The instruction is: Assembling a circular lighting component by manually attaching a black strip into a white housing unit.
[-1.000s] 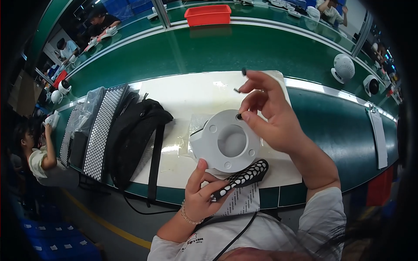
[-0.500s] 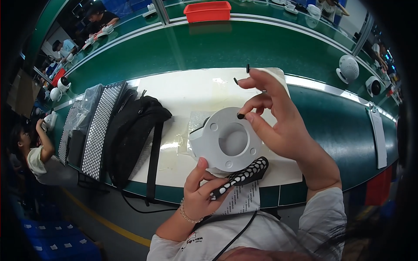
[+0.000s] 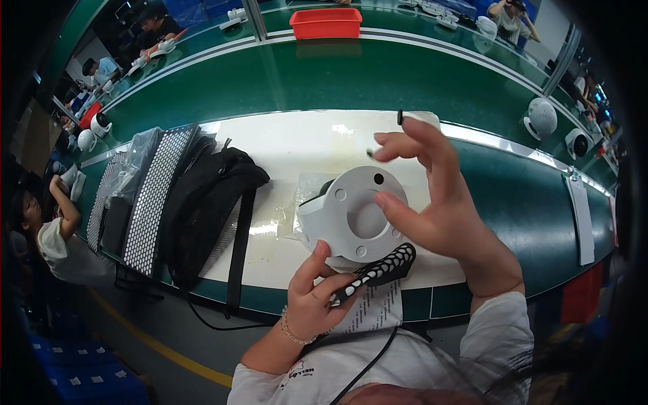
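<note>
A white ring-shaped device base [image 3: 324, 219] lies on the white mat, its underside up, with shallow round recesses around a wide central opening. One recess holds a black round foot pad [image 3: 379, 179]. My left hand [image 3: 312, 297] is closed on a bent black strip with white round holes [image 3: 381, 270], its thumb near the base's lower rim. Over the base's right side hovers my right hand [image 3: 435, 196], fingers spread, its thumb over the ring. A small black pad [image 3: 399, 117] clings to one raised fingertip; something dark on another fingertip is blurred.
Stacked black sheets with white dots [image 3: 154, 202], a clear plastic bag [image 3: 131, 165] and a black bag [image 3: 209, 202] lie to the left. A red bin [image 3: 326, 24] stands beyond the green belt. White devices [image 3: 541, 118] sit far right. A co-worker [image 3: 57, 223] works at far left.
A black pad now sits in the upper recess, where my right index finger and thumb were pinching before. Those fingers have parted and lifted away. My left hand has hardly moved.
</note>
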{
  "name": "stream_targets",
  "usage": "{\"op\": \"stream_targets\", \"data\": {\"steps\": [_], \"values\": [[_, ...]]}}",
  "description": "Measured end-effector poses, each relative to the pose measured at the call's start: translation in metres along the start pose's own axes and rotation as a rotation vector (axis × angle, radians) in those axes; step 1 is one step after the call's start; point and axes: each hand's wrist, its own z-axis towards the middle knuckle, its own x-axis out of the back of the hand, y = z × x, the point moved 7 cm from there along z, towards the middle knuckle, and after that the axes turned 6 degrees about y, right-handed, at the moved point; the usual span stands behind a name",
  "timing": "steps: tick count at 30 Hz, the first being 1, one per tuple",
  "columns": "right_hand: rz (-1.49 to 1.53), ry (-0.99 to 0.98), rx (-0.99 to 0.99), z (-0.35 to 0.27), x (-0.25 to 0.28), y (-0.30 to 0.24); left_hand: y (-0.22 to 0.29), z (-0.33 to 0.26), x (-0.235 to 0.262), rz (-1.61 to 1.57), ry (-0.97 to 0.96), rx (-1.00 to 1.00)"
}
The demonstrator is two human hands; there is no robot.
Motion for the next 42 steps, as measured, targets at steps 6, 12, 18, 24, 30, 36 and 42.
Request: {"op": "stream_targets", "data": {"steps": [6, 12, 18, 24, 30, 36, 42], "values": [[0.334, -0.142, -0.189, 0.015, -0.03, 0.008, -0.002, -0.002, 0.001, 0.003, 0.003, -0.004], [0.476, -0.231, -0.366, 0.007, -0.044, 0.015, 0.0, 0.0, 0.001, -0.014, -0.004, -0.003], [0.303, -0.232, -0.309, 0.005, -0.034, 0.004, -0.002, -0.001, 0.002, -0.051, 0.001, 0.021], [-0.097, -0.339, -0.025, -0.004, -0.021, -0.032, -0.002, -0.002, 0.003, -0.041, 0.008, 0.022], [0.028, -0.224, -0.09, -0.027, -0.017, -0.017, -0.002, -0.001, 0.003, -0.059, -0.001, 0.037], [0.099, -0.317, -0.205, -0.04, -0.033, -0.011, -0.005, -0.004, 0.0, -0.041, 0.034, 0.004], [-0.052, -0.25, -0.13, -0.045, -0.031, -0.018, -0.006, -0.005, 0.0, -0.033, 0.045, 0.017]]}}
